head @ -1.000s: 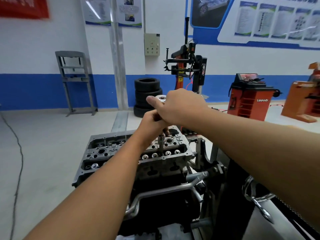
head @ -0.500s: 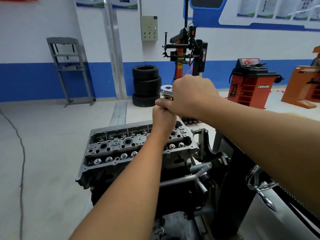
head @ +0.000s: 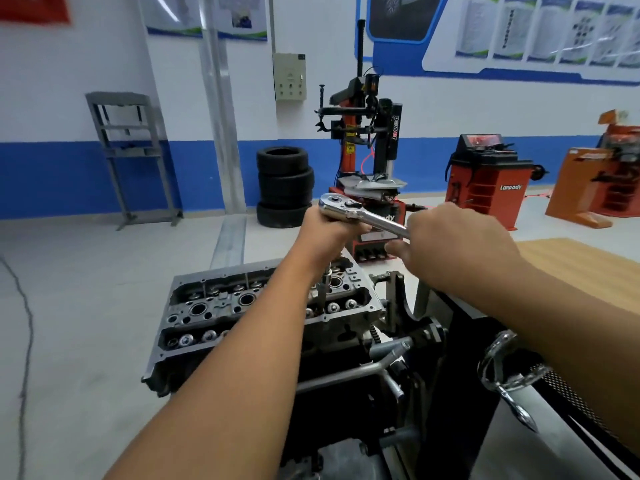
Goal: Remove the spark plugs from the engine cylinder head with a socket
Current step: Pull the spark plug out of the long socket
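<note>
Since half a second ago the right hand [head: 460, 244] has slid from over the ratchet head out along the handle, baring the chrome ratchet wrench [head: 360, 214], and the view has tipped down a little. Far left, a grey metal rack [head: 130, 150] stands against the blue-banded wall, with a dark cable [head: 26, 341] trailing over the floor below it. Nearer the middle, the engine cylinder head [head: 242, 306] sits on its stand, open spark plug wells showing along its top; the left forearm crosses over its right half and hides part of it. The left hand [head: 325, 233] is curled under the ratchet head, gripping the top of the extension bar [head: 325, 285], which drops into a well near the head's right end; the socket itself is hidden down there. Behind stand stacked tyres [head: 284, 185] and a tyre changer [head: 367, 150]. The right hand's fingers wrap round the wrench handle. Further right are a red wheel balancer [head: 488, 181], a wooden bench [head: 581, 268] and an orange machine [head: 602, 181].
</note>
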### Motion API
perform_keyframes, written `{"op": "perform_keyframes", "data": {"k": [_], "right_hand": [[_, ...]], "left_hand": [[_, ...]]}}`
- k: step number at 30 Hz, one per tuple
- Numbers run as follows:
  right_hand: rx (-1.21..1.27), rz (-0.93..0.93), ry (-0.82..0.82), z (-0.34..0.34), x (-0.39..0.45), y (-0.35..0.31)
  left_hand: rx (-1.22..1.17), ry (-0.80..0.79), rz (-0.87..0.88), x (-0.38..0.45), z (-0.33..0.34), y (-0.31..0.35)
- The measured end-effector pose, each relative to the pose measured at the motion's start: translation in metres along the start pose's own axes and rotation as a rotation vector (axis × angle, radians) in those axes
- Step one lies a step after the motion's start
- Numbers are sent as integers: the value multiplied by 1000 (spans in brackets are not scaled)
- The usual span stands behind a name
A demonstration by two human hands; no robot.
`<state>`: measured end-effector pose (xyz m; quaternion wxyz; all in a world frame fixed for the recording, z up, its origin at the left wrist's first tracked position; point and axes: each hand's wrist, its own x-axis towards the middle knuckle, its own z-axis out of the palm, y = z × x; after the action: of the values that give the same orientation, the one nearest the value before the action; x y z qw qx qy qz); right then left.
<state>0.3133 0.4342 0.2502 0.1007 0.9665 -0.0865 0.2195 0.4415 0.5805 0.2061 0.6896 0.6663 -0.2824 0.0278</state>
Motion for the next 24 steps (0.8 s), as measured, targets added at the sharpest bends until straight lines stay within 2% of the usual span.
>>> {"op": "perform_keyframes", "data": {"k": [4, 9, 17, 24], "right_hand": [[-66, -47, 54, 3, 9, 4], [-135, -92, 124, 6, 14, 8], [-191, -141, 93, 3, 22, 11], [-145, -214, 106, 8, 38, 22]], "left_hand": [[-28, 126, -52, 0, 10, 5], [-10, 194, -104, -1, 11, 3], [21, 271, -155, -3, 14, 6], [0, 312, -146, 0, 15, 3]]}}
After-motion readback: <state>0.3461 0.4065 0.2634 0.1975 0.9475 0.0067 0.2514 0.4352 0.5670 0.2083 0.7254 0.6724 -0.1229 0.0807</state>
